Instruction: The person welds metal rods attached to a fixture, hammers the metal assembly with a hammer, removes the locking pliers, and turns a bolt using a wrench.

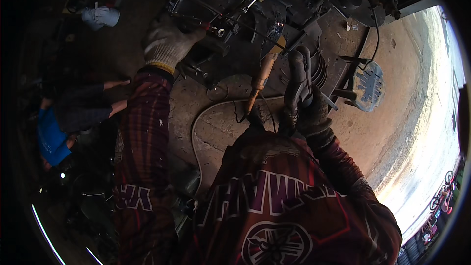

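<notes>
My left hand [169,44], in a pale knit glove with a yellow cuff, reaches to the far left side of a cluttered metal work surface. It is blurred, and its fingertips are by a small red part [206,27] among dark metal pieces; its grip is unclear. Close to my body, my right hand [315,117], in a darker glove, is closed around a heavy dark metal clamp tool [298,76] with long rounded jaws pointing away from me. Left of it, a long orange-bodied tool [262,81] leans against the work surface, its far end by a yellowish piece.
A grey hose [197,122] curves across the floor. On the right stands a worn blue-grey stool [369,87], with a dark cable hanging above it. Another person in blue [51,137] is at the left. A pale cloth bundle [100,17] lies farther off. Bright ground opens on the right.
</notes>
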A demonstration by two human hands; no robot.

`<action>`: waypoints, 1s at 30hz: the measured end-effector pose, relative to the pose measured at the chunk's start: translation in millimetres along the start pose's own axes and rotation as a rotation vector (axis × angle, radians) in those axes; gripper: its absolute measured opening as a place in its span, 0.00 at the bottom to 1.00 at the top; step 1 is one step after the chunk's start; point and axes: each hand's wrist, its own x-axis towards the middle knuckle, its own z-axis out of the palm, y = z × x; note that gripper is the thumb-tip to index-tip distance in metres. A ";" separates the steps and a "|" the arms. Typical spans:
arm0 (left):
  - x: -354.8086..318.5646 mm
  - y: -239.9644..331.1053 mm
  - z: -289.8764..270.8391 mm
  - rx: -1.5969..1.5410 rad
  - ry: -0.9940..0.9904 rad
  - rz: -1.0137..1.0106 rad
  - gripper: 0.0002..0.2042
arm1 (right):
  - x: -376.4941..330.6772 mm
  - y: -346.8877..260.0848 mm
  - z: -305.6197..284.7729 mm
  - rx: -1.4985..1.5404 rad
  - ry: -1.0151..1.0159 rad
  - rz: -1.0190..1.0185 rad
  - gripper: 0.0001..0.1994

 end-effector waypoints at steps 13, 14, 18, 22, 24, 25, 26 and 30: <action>9.2 -6.1 19.5 0.057 0.053 -0.006 0.63 | 7.1 34.8 6.3 0.218 0.029 0.181 0.21; 10.7 -7.5 21.8 0.069 0.056 -0.014 0.63 | 7.7 28.4 7.3 0.218 0.019 0.166 0.21; 12.0 -4.5 11.3 0.026 -0.052 0.007 0.65 | 9.8 18.6 7.6 0.314 -0.001 0.157 0.21; 6.5 -5.1 10.3 0.023 0.013 -0.017 0.63 | 9.5 25.1 6.9 0.160 0.024 0.151 0.20; 4.4 -4.3 4.1 -0.001 -0.026 -0.006 0.62 | 9.4 28.4 6.7 0.151 0.016 0.115 0.20; 3.5 -4.6 4.6 0.000 -0.024 -0.008 0.62 | 10.4 36.6 8.4 0.119 0.052 0.157 0.20; 2.4 -4.8 6.0 0.008 -0.010 -0.029 0.61 | 10.5 40.5 9.6 0.103 0.069 0.177 0.20; 5.1 -1.2 8.9 0.021 0.025 -0.012 0.59 | 11.3 47.1 11.2 0.152 0.116 0.198 0.20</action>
